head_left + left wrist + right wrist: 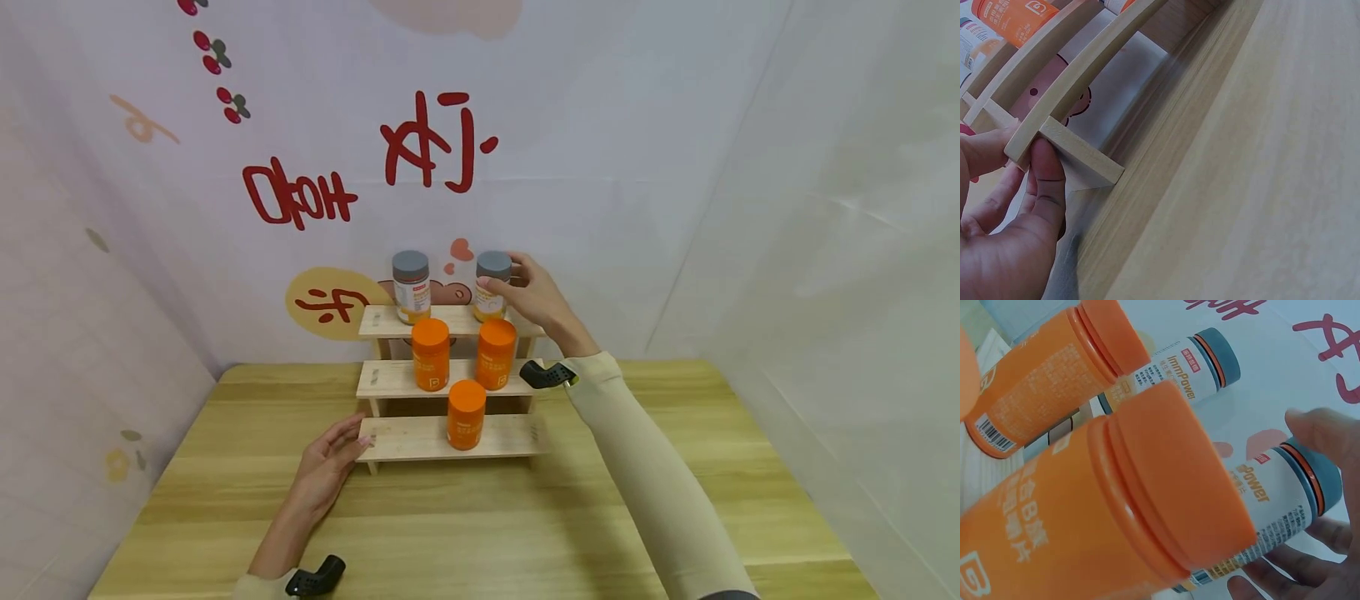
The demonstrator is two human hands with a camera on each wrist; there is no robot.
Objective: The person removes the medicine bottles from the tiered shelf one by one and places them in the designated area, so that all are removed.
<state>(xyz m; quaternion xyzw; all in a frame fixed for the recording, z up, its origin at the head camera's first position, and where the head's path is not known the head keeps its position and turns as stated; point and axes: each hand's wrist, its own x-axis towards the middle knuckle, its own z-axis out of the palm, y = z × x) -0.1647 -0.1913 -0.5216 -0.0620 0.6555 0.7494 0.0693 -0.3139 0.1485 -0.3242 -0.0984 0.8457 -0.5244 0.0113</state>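
A three-tier wooden display stand (405, 437) stands on the table. My left hand (327, 463) grips the left end of its lowest board, thumb above and fingers below in the left wrist view. On the top tier, my right hand (534, 292) holds a white supplement bottle with a grey-blue lid (491, 287), thumb on the near side and fingers behind. A matching white bottle (412, 287) is upright at the left of that tier. Two orange bottles, a left one (431, 354) and a right one (496, 354), occupy the middle tier; another orange bottle (466, 417) is on the lowest.
Behind the stand hangs a pale printed curtain (600, 208) with red lettering. More pale fabric (847, 333) borders the right side of the wood-grain table (465, 533). In the right wrist view, a large orange bottle (1085, 519) partly covers the held one.
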